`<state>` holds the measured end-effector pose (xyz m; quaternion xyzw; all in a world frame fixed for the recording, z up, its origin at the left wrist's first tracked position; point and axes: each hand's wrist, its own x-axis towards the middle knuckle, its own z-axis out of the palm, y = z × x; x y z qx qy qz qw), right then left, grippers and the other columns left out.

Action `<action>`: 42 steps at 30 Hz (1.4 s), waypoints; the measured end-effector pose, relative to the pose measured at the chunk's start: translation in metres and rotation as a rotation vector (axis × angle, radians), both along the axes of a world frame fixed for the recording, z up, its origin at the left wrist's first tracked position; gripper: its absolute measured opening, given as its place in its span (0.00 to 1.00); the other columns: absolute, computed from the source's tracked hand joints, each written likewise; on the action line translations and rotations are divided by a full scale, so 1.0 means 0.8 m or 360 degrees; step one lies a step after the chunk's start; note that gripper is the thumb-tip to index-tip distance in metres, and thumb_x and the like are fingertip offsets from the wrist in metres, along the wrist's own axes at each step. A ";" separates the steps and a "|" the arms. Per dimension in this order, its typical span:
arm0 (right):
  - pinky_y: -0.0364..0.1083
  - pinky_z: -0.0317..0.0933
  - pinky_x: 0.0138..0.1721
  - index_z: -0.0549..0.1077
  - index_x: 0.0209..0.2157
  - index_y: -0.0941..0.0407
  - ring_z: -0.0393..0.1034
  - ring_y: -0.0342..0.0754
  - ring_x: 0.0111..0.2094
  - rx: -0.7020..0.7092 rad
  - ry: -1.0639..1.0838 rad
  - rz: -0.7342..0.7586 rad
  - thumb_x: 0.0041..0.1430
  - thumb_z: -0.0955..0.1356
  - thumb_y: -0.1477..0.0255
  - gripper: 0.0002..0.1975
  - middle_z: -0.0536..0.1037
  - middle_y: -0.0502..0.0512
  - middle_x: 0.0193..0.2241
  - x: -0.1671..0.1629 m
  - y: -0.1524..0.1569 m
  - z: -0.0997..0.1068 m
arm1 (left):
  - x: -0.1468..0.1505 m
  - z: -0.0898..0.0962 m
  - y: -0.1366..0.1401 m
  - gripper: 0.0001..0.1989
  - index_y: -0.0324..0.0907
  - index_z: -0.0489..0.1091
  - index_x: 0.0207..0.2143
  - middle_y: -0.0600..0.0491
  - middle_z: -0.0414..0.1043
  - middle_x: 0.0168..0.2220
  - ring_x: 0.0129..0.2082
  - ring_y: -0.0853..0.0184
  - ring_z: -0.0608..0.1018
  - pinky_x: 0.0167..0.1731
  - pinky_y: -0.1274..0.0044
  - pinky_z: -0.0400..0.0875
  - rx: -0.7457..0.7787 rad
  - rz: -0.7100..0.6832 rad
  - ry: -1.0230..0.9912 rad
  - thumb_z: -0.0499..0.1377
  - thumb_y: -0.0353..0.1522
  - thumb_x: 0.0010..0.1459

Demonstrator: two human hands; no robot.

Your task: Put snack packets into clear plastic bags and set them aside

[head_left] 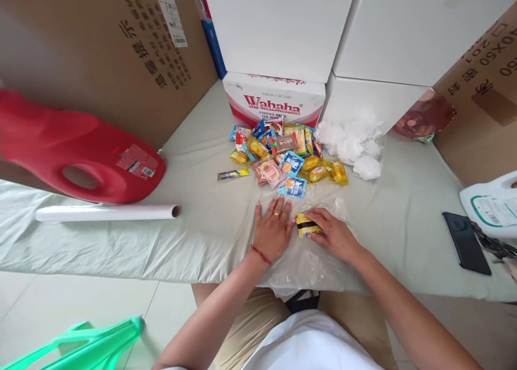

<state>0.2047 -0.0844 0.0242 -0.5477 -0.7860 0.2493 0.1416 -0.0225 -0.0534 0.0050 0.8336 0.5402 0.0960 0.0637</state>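
The left hand (272, 231) lies flat and open on a clear plastic bag (311, 265), with its fingers spread out. It holds nothing. It has a ring (276, 214) on a finger and a red string (260, 254) around the wrist.

The right hand (331, 232) grips a small yellow pack (304, 225) with a black stripe. Its fingers and thumb are closed on the pack's right end. The pack is over the clear bag, just beside the left thumb.

Past the hands is a big messy pile of snacks (285, 144) in shiny wrappers. At the near side of the pile, 2 blue packs (291, 163) sit close to a pink pack (270, 172). A thin stick pack (233, 174) lies at the left of the pile. Right behind the pile is a white and red box (274, 102) that says "Wahaha". To the right is a heap of crumpled white plastic (351, 138).

All this is on a table with a pale green cloth (210, 224). On the left are a white roll (108, 213) and a big red jug (81, 117). On the far right, a black phone (466, 243) lies near a white bottle (495, 204).
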 end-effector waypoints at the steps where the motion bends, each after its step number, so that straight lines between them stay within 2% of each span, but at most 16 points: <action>1: 0.55 0.70 0.56 0.68 0.64 0.47 0.71 0.55 0.58 0.0015 0.0016 -0.0027 0.65 0.69 0.69 0.26 0.70 0.58 0.61 0.000 0.000 -0.005 | -0.005 0.000 -0.001 0.28 0.48 0.58 0.70 0.47 0.54 0.73 0.72 0.55 0.58 0.69 0.46 0.46 0.0002 -0.0018 0.0017 0.42 0.43 0.73; 5: 0.55 0.70 0.56 0.69 0.63 0.46 0.73 0.54 0.56 0.0046 0.0074 -0.0095 0.66 0.68 0.68 0.25 0.71 0.57 0.60 0.000 -0.002 -0.019 | -0.019 -0.001 0.000 0.29 0.50 0.56 0.71 0.49 0.51 0.74 0.73 0.54 0.56 0.68 0.43 0.45 0.0007 -0.0044 0.0048 0.42 0.47 0.72; 8: 0.55 0.70 0.54 0.68 0.64 0.46 0.74 0.55 0.55 -0.0024 0.0029 -0.0090 0.64 0.69 0.66 0.26 0.70 0.57 0.60 0.003 -0.002 -0.014 | -0.021 0.000 0.000 0.30 0.52 0.55 0.71 0.50 0.50 0.74 0.74 0.52 0.55 0.67 0.40 0.45 0.0006 -0.0021 0.0046 0.42 0.49 0.72; 11: 0.54 0.71 0.52 0.71 0.62 0.48 0.75 0.55 0.52 -0.0101 -0.0018 0.0035 0.64 0.70 0.61 0.26 0.72 0.59 0.58 0.008 0.019 0.012 | -0.020 0.000 -0.001 0.30 0.53 0.55 0.71 0.50 0.49 0.74 0.73 0.51 0.55 0.67 0.40 0.45 0.0004 -0.0022 0.0019 0.42 0.50 0.72; 14: 0.54 0.70 0.50 0.75 0.56 0.52 0.75 0.56 0.49 0.0060 -0.0105 0.0002 0.69 0.65 0.60 0.20 0.76 0.62 0.52 -0.004 0.072 0.053 | -0.019 0.000 -0.002 0.31 0.52 0.55 0.71 0.50 0.49 0.74 0.73 0.53 0.54 0.67 0.40 0.45 -0.0022 -0.0017 -0.0024 0.40 0.50 0.72; 16: 0.54 0.69 0.49 0.77 0.52 0.55 0.76 0.57 0.47 0.0221 -0.0210 -0.0017 0.70 0.63 0.63 0.18 0.78 0.63 0.49 -0.035 0.117 0.079 | -0.020 0.000 -0.002 0.31 0.52 0.55 0.71 0.50 0.49 0.74 0.74 0.53 0.54 0.67 0.39 0.44 -0.0038 -0.0015 -0.0043 0.40 0.50 0.72; 18: 0.53 0.68 0.49 0.78 0.49 0.58 0.75 0.57 0.46 0.0326 -0.0327 0.0093 0.71 0.62 0.66 0.17 0.80 0.63 0.44 -0.087 0.158 0.096 | -0.021 -0.001 -0.002 0.31 0.51 0.55 0.71 0.50 0.50 0.74 0.73 0.53 0.54 0.68 0.39 0.43 -0.0053 -0.0015 -0.0051 0.40 0.50 0.72; 21: 0.52 0.62 0.58 0.77 0.51 0.59 0.71 0.55 0.56 0.0494 -0.0408 0.0771 0.70 0.63 0.73 0.15 0.79 0.64 0.52 -0.175 0.205 0.094 | -0.021 -0.001 0.000 0.31 0.51 0.55 0.71 0.49 0.55 0.73 0.72 0.52 0.56 0.68 0.40 0.43 -0.0087 -0.0015 -0.0049 0.41 0.49 0.72; 23: 0.57 0.53 0.66 0.75 0.56 0.58 0.62 0.57 0.64 0.0621 -0.0526 0.0987 0.68 0.64 0.74 0.17 0.74 0.63 0.60 -0.212 0.231 0.080 | -0.022 -0.003 0.001 0.30 0.51 0.55 0.71 0.49 0.56 0.73 0.72 0.52 0.57 0.68 0.41 0.44 -0.0092 -0.0018 -0.0045 0.42 0.49 0.72; 25: 0.63 0.43 0.69 0.73 0.59 0.57 0.54 0.59 0.70 0.0671 -0.0645 0.0852 0.69 0.64 0.72 0.19 0.68 0.62 0.66 -0.215 0.254 0.064 | -0.023 -0.004 0.001 0.31 0.52 0.55 0.71 0.50 0.53 0.74 0.73 0.52 0.56 0.68 0.41 0.44 -0.0072 -0.0024 -0.0043 0.41 0.50 0.72; 27: 0.68 0.40 0.69 0.75 0.58 0.56 0.50 0.62 0.71 0.0669 -0.0694 0.0548 0.70 0.64 0.67 0.19 0.61 0.62 0.70 -0.188 0.270 0.053 | -0.024 -0.005 0.000 0.31 0.52 0.55 0.71 0.51 0.50 0.74 0.74 0.52 0.54 0.68 0.41 0.45 -0.0049 -0.0030 -0.0044 0.41 0.50 0.71; 31: 0.68 0.46 0.67 0.77 0.56 0.54 0.53 0.65 0.69 0.0689 -0.0636 0.0165 0.70 0.63 0.64 0.19 0.58 0.61 0.71 -0.117 0.265 0.056 | -0.026 -0.003 0.000 0.31 0.51 0.55 0.71 0.51 0.50 0.74 0.74 0.53 0.53 0.68 0.42 0.46 -0.0039 -0.0044 -0.0060 0.41 0.49 0.72; 33: 0.68 0.49 0.65 0.78 0.55 0.53 0.54 0.67 0.67 0.0687 -0.0642 0.0057 0.69 0.64 0.66 0.18 0.62 0.62 0.69 -0.109 0.253 0.067 | -0.026 -0.002 0.000 0.30 0.51 0.55 0.71 0.51 0.50 0.74 0.74 0.53 0.53 0.68 0.42 0.46 -0.0036 -0.0051 -0.0064 0.41 0.49 0.72; 37: 0.65 0.60 0.58 0.79 0.49 0.60 0.57 0.69 0.63 0.0693 -0.0656 -0.0001 0.71 0.60 0.65 0.20 0.73 0.70 0.58 -0.168 0.251 0.085 | -0.026 -0.001 0.001 0.31 0.50 0.55 0.71 0.50 0.51 0.74 0.74 0.53 0.53 0.68 0.42 0.45 -0.0059 -0.0049 -0.0068 0.42 0.49 0.71; 40: 0.59 0.67 0.50 0.68 0.62 0.61 0.66 0.67 0.57 0.0526 -0.0617 0.0022 0.72 0.60 0.59 0.26 0.74 0.72 0.54 -0.237 0.279 0.082 | -0.026 -0.002 0.001 0.31 0.50 0.55 0.71 0.50 0.51 0.74 0.74 0.53 0.53 0.69 0.42 0.44 -0.0082 -0.0054 -0.0059 0.42 0.48 0.72; 42: 0.57 0.68 0.49 0.61 0.67 0.61 0.69 0.66 0.55 0.0360 -0.0686 -0.0057 0.69 0.64 0.56 0.33 0.71 0.75 0.58 -0.267 0.306 0.074 | -0.025 -0.002 0.001 0.30 0.50 0.55 0.71 0.50 0.51 0.74 0.74 0.52 0.53 0.68 0.42 0.44 -0.0089 -0.0049 -0.0048 0.42 0.48 0.72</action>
